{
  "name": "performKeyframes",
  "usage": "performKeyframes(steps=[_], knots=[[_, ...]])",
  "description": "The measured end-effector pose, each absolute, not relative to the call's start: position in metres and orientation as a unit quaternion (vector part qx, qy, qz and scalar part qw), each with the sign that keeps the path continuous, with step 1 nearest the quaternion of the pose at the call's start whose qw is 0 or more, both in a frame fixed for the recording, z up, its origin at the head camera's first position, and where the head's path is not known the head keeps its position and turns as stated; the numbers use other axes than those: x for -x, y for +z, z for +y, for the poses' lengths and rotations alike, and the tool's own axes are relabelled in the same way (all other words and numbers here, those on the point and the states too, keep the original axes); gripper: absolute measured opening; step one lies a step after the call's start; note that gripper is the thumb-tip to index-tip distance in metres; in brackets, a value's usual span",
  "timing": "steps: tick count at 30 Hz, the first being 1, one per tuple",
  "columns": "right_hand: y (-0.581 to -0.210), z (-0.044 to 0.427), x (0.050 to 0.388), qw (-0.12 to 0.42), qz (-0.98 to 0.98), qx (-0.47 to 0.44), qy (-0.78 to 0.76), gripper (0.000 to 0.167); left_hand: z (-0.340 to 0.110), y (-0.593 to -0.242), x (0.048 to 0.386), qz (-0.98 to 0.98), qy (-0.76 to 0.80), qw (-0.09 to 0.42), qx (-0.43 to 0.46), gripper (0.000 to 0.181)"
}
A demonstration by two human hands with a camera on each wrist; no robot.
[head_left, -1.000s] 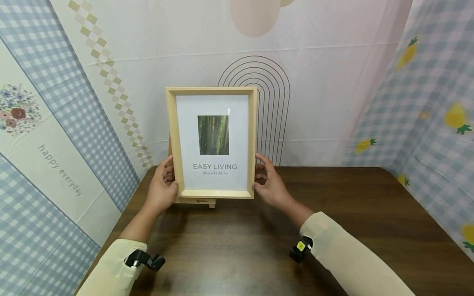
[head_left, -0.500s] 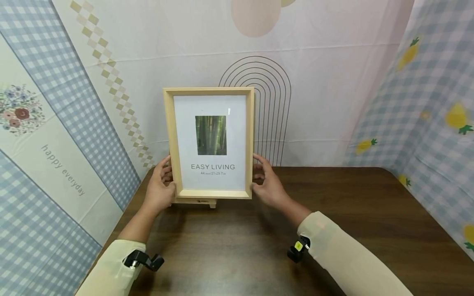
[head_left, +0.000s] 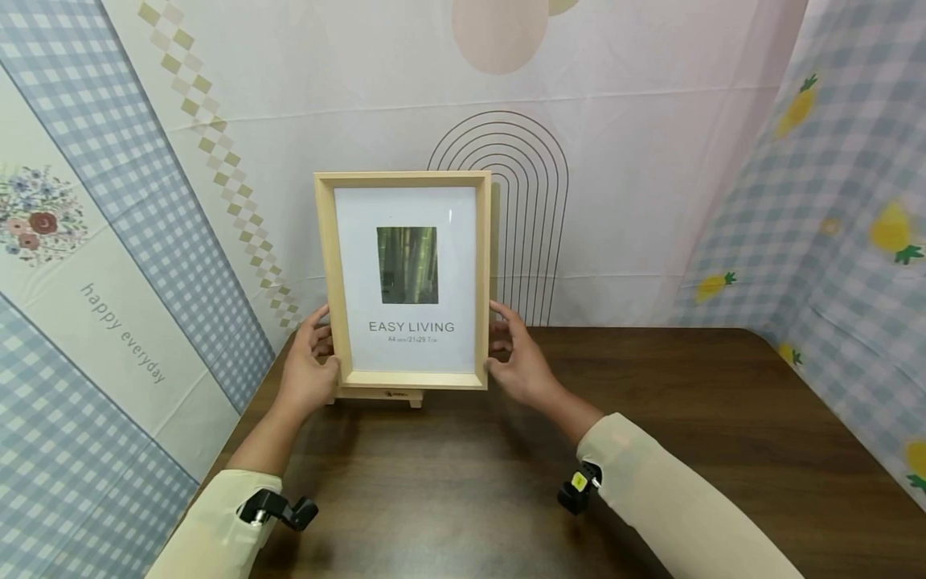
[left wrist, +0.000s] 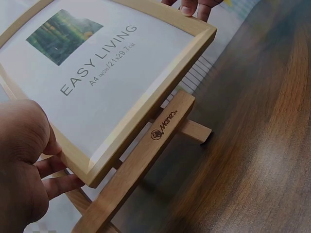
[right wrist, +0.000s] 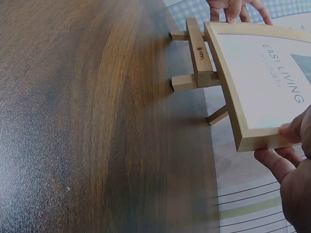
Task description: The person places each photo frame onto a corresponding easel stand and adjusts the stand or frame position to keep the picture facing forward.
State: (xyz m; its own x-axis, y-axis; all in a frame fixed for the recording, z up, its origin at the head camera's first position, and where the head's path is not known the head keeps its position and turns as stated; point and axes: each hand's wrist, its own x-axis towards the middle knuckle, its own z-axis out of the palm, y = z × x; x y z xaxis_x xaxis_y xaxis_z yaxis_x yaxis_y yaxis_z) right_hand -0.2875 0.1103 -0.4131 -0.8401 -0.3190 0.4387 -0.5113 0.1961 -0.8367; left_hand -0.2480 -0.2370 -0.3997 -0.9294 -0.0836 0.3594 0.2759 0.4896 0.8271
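A light wooden picture frame (head_left: 408, 379) stands upright between the two hands, its white sheet showing a bamboo picture and the words EASY LIVING. My left hand (head_left: 309, 374) grips its left side low down, thumb at the front edge and fingers behind. On the opposite side my right hand (head_left: 526, 366) holds the lower right edge the same way. Just under and behind the frame is a small wooden easel (left wrist: 141, 162) with a printed ledge. In the right wrist view the frame's right end juts past the easel ledge (right wrist: 200, 51). Whether the frame touches the ledge I cannot tell.
The easel's feet stand on a dark brown wooden table (head_left: 448, 482). Behind it hangs a white cloth (head_left: 622, 201) with printed arches. Blue checked cloth (head_left: 854, 265) covers the right side, and another checked cloth (head_left: 181, 217) hangs at the left.
The picture frame has slid slightly to the left in front of the easel, and both hands have moved along with it. Their hold looks the same.
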Motion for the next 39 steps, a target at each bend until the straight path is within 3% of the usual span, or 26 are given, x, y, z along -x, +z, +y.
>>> performKeyframes(steps=[39], knots=[[-0.4146,0.1080,0.2946,0.078,-0.763,-0.294,0.571,0.094,-0.2336,-0.3974,0.2399,-0.840,-0.502,0.201,0.041,0.086]])
